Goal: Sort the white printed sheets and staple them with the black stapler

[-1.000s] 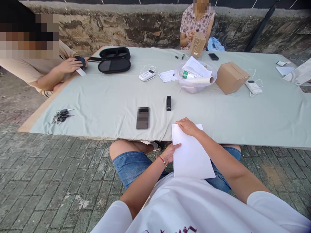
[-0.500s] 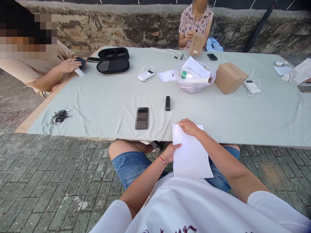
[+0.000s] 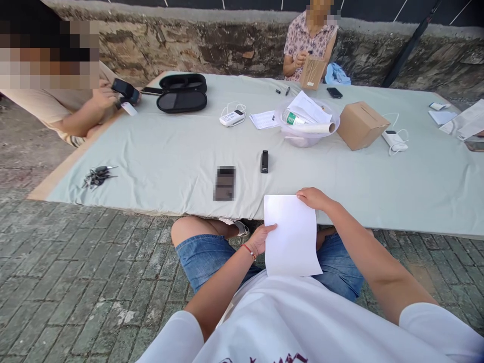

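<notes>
A blank white sheet of paper (image 3: 291, 242) lies tilted between my arms, its far end over the table edge and its near end against my shirt. My left hand (image 3: 260, 238) grips the sheet's left edge, thumb on top and the other fingers hidden underneath. At the far edge, towards the right corner, my right hand (image 3: 313, 197) pinches the paper. Beyond the sheet, a small black device (image 3: 264, 162) and a dark, blurred-out rectangular object (image 3: 225, 183) lie on the cloth.
On the clothed table (image 3: 170, 161) are keys (image 3: 99, 176), an open black case (image 3: 181, 101), a white power bank (image 3: 232, 118), a filled plastic bowl (image 3: 302, 140) and a cardboard box (image 3: 362, 126). One person at the left handles a black object; another across holds a brown box (image 3: 312, 72).
My right hand has slid right along the paper's far edge towards the corner. The left hand keeps its hold. The person at the left has lifted and turned the black object.
</notes>
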`<state>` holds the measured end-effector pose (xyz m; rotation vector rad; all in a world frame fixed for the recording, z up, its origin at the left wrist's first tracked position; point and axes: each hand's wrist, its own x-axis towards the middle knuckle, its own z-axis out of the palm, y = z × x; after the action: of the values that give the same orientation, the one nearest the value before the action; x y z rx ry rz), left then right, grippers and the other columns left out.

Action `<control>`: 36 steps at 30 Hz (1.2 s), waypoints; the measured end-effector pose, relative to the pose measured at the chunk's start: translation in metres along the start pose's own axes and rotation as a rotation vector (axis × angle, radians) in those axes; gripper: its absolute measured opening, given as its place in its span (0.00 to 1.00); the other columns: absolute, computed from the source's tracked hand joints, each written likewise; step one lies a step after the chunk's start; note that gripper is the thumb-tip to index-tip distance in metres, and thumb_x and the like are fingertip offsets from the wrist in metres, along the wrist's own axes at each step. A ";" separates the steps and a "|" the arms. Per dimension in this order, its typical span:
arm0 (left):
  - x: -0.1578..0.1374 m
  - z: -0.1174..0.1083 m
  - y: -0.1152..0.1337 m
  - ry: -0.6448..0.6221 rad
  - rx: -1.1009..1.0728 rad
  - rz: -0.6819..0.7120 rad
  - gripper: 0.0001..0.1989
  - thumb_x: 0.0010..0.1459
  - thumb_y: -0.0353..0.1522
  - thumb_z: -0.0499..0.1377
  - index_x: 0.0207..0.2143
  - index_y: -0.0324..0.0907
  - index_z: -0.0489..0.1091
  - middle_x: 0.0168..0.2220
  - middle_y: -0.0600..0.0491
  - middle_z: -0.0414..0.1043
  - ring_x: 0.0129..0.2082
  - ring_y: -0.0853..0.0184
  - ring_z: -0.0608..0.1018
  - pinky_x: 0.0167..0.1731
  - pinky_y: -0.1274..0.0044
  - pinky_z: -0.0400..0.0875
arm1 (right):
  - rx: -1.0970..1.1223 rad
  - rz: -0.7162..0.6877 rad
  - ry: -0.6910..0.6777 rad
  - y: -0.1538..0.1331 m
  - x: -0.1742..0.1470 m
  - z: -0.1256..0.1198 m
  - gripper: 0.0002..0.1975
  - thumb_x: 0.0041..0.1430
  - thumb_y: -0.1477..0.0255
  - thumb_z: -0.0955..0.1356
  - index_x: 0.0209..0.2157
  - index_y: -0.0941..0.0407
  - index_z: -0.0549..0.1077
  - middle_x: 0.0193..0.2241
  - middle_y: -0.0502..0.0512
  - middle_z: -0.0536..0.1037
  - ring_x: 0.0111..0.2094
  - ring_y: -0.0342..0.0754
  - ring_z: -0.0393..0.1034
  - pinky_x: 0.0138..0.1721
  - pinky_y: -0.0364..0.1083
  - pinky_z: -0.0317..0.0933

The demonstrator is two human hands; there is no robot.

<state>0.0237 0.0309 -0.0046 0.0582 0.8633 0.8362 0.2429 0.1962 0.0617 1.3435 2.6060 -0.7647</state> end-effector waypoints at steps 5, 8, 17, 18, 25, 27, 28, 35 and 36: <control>0.000 0.005 0.001 0.017 -0.003 -0.029 0.17 0.53 0.26 0.63 0.46 0.27 0.73 0.42 0.35 0.78 0.38 0.54 0.81 0.46 0.62 0.74 | -0.025 -0.014 0.006 0.005 -0.012 0.002 0.18 0.67 0.68 0.56 0.39 0.52 0.76 0.40 0.57 0.77 0.41 0.51 0.70 0.43 0.48 0.59; 0.000 0.008 0.002 0.032 -0.007 -0.043 0.17 0.54 0.26 0.62 0.46 0.27 0.72 0.41 0.36 0.78 0.37 0.54 0.81 0.46 0.62 0.74 | 0.018 -0.009 0.028 0.010 -0.015 0.004 0.17 0.67 0.67 0.57 0.40 0.52 0.77 0.41 0.57 0.77 0.42 0.52 0.70 0.44 0.48 0.59; 0.003 -0.002 0.006 -0.015 -0.093 -0.143 0.22 0.57 0.28 0.59 0.53 0.27 0.67 0.40 0.38 0.79 0.39 0.55 0.81 0.51 0.63 0.70 | 0.361 0.126 0.078 0.031 -0.026 0.007 0.17 0.65 0.62 0.59 0.42 0.53 0.76 0.39 0.53 0.79 0.37 0.50 0.71 0.40 0.47 0.62; 0.004 -0.003 0.006 -0.032 -0.104 -0.160 0.22 0.57 0.28 0.59 0.54 0.27 0.67 0.41 0.38 0.79 0.40 0.55 0.81 0.52 0.63 0.69 | 0.386 0.137 0.081 0.031 -0.027 0.007 0.17 0.64 0.61 0.59 0.41 0.53 0.76 0.38 0.53 0.79 0.36 0.50 0.71 0.39 0.47 0.62; 0.003 -0.007 0.005 -0.118 -0.154 -0.171 0.24 0.59 0.34 0.59 0.55 0.28 0.66 0.43 0.37 0.78 0.43 0.55 0.81 0.55 0.63 0.66 | 0.530 0.128 0.135 0.029 -0.029 0.006 0.17 0.62 0.60 0.60 0.39 0.53 0.75 0.35 0.52 0.78 0.35 0.49 0.69 0.39 0.47 0.61; 0.002 -0.007 0.005 -0.140 -0.145 -0.164 0.24 0.59 0.33 0.60 0.55 0.29 0.66 0.42 0.38 0.78 0.42 0.55 0.81 0.55 0.62 0.65 | 0.549 0.106 0.138 0.030 -0.028 0.005 0.17 0.62 0.59 0.61 0.39 0.54 0.75 0.34 0.52 0.77 0.35 0.48 0.69 0.38 0.46 0.61; 0.002 -0.007 0.005 -0.148 -0.136 -0.161 0.23 0.58 0.32 0.60 0.54 0.29 0.67 0.42 0.38 0.79 0.42 0.55 0.81 0.55 0.62 0.65 | 0.560 0.097 0.142 0.030 -0.028 0.005 0.17 0.62 0.59 0.61 0.39 0.54 0.75 0.34 0.52 0.77 0.35 0.48 0.68 0.38 0.46 0.61; 0.002 -0.005 0.004 -0.106 -0.063 -0.135 0.23 0.56 0.28 0.61 0.53 0.28 0.68 0.42 0.37 0.78 0.41 0.54 0.81 0.54 0.61 0.67 | 0.624 0.098 0.159 0.027 -0.027 0.008 0.17 0.61 0.58 0.62 0.40 0.54 0.75 0.35 0.52 0.77 0.35 0.48 0.69 0.40 0.47 0.62; 0.001 -0.004 0.004 -0.096 -0.064 -0.133 0.22 0.56 0.28 0.61 0.53 0.28 0.68 0.42 0.37 0.78 0.41 0.55 0.81 0.54 0.61 0.67 | 0.627 0.090 0.160 0.027 -0.028 0.008 0.17 0.61 0.59 0.62 0.41 0.54 0.75 0.36 0.52 0.78 0.36 0.48 0.69 0.40 0.47 0.62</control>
<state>0.0184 0.0334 -0.0069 -0.0153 0.7415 0.7306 0.2804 0.1851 0.0533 1.7086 2.4907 -1.6096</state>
